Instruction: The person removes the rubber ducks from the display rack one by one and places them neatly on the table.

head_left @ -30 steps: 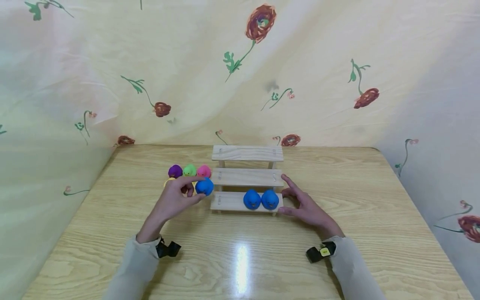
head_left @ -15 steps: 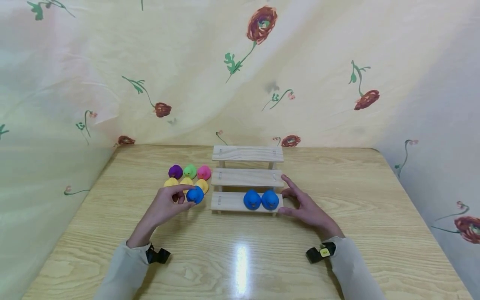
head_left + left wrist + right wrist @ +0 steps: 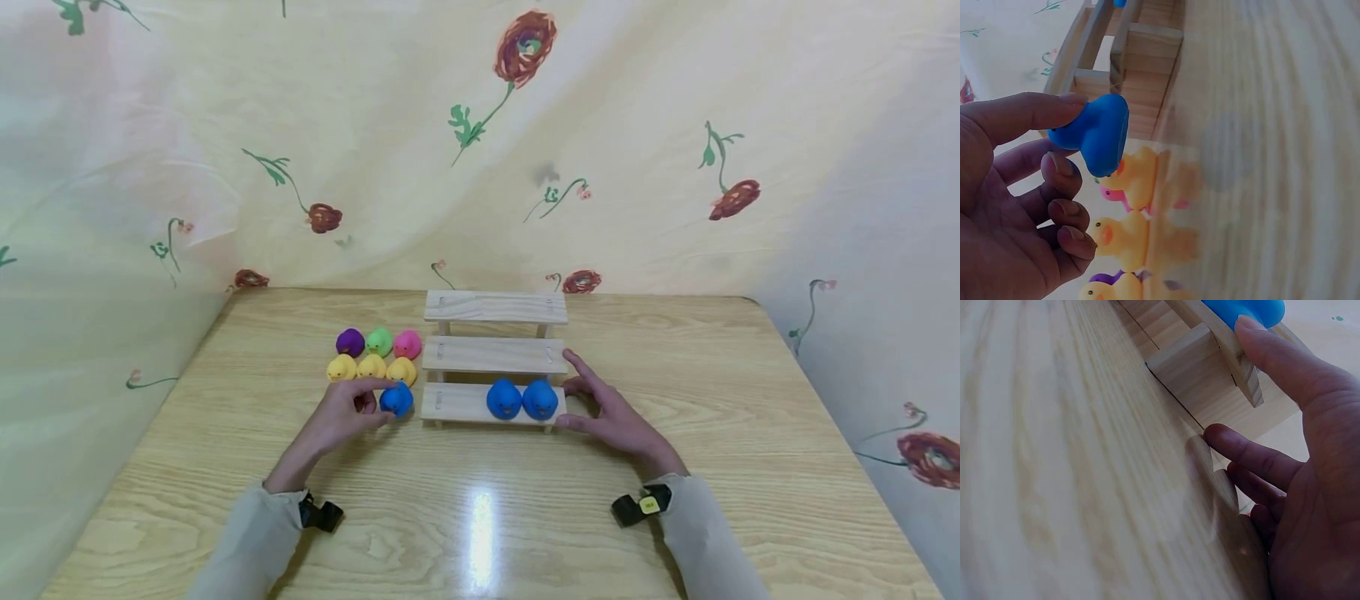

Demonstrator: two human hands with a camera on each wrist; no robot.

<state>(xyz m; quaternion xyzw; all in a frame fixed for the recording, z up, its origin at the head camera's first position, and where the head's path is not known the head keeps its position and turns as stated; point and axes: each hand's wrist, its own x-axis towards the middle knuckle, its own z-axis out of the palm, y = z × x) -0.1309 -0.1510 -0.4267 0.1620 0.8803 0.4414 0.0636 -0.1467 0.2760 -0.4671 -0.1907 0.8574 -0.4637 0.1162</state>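
My left hand [image 3: 341, 417] pinches a blue rubber duck [image 3: 396, 400] between thumb and forefinger. In the left wrist view this blue duck [image 3: 1100, 134] hangs just off the table, in front of the yellow ducks [image 3: 1125, 234]. To its right in the head view stands a three-step wooden stand [image 3: 491, 356]. Two more blue ducks [image 3: 505, 400] sit side by side on the lowest step, toward its right end. My right hand [image 3: 615, 417] rests at that end with fingers spread. Its thumb [image 3: 1272, 353] touches the step's edge beside a blue duck [image 3: 1250, 309].
Left of the stand, three yellow ducks [image 3: 372, 367] form a row. Behind them are a purple duck [image 3: 350, 342], a green duck [image 3: 379, 342] and a pink duck [image 3: 407, 344]. A flowered cloth [image 3: 390, 125] hangs behind the wooden table [image 3: 570, 533].
My left hand has carried the blue duck toward me and slightly left from beside the stand, uncovering the yellow ducks. My right hand has stayed put.
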